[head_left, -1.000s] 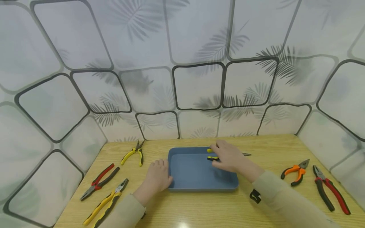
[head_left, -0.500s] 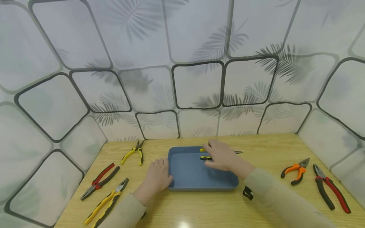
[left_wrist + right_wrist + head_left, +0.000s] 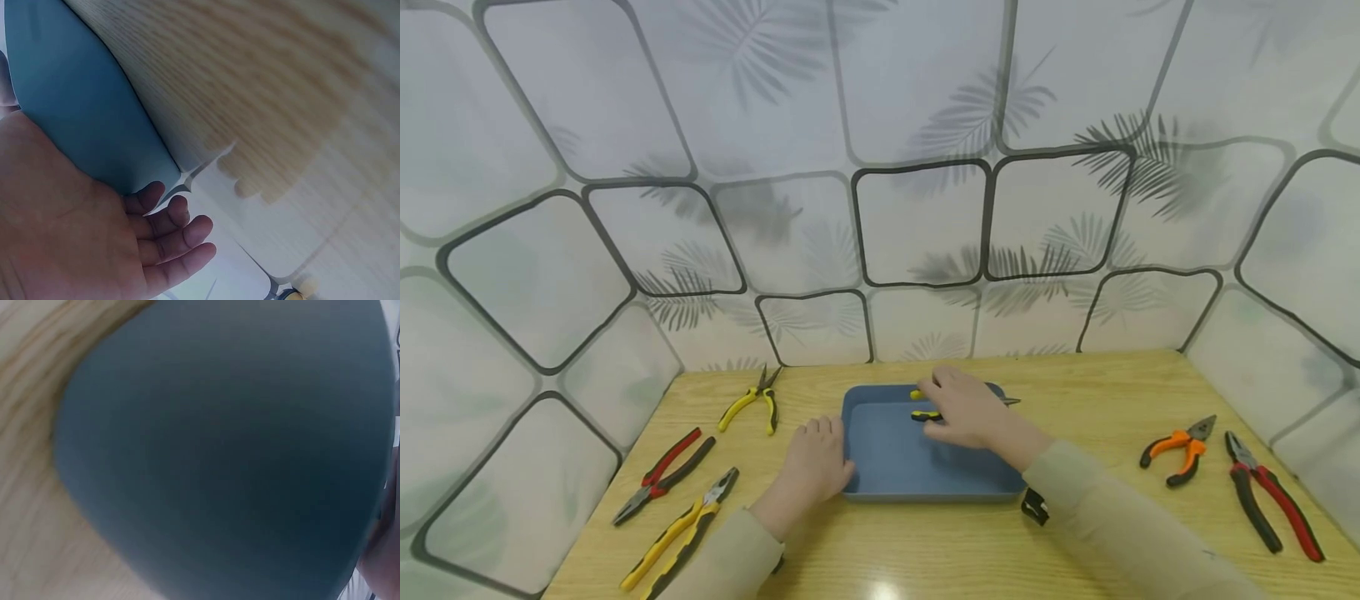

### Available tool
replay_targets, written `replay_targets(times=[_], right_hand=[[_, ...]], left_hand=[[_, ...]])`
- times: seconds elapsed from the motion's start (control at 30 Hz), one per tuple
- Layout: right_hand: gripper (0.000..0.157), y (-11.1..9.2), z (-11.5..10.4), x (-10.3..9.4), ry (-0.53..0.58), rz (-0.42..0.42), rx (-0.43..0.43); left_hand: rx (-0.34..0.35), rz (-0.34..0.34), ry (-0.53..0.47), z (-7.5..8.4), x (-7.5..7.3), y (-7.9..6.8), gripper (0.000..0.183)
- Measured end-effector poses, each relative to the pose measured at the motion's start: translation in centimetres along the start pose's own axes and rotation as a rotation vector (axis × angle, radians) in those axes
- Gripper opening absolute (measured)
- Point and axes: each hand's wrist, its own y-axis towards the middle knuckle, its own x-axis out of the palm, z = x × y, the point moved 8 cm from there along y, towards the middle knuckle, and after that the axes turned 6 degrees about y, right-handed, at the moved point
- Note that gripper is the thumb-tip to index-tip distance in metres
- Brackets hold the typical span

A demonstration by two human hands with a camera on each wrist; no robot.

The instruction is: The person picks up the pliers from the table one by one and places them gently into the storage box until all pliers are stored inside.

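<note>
A blue rectangular tray (image 3: 925, 497) lies mid-table. My left hand (image 3: 816, 458) rests against its left wall in the head view; in the left wrist view its fingers (image 3: 172, 240) are loosely bent, with nothing between them. Over the tray's back right part, my right hand (image 3: 966, 408) holds long-nose pliers (image 3: 927, 416) from above. Their yellow-and-black handle ends point left and the grey tip pokes out to the right; the middle is hidden under the hand. The right wrist view is mostly filled by the tray's wall (image 3: 219, 456), with a sliver of hand (image 3: 382, 562) at the right edge.
On the left lie small yellow pliers (image 3: 752, 402), red-and-black pliers (image 3: 660, 479) and larger yellow-and-black pliers (image 3: 685, 529). Orange-handled pliers (image 3: 1180, 450) and red-and-black pliers (image 3: 1270, 496) lie on the right. A patterned wall covering (image 3: 925, 225) rises behind the wooden table (image 3: 925, 550).
My right hand has moved left with the long-nose pliers, from the tray's right edge to farther over its inside. The left hand and the tray have stayed in place.
</note>
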Motion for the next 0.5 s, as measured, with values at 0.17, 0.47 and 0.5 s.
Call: replay_targets(times=[0.17, 0.47, 0.5], right_hand=[[0.043, 0.35, -0.04, 0.08, 0.011, 0.001, 0.01], [0.046, 0.7, -0.11, 0.6, 0.025, -0.003, 0.014], [0.046, 0.72, -0.14, 0.64, 0.026, -0.002, 0.013]], left_hand=[[-0.003, 0.0, -0.006, -0.04, -0.21, -0.02, 0.061], [-0.005, -0.01, -0.009, -0.03, -0.07, 0.08, 0.058], [-0.004, -0.009, -0.008, -0.03, -0.06, 0.09, 0.058]])
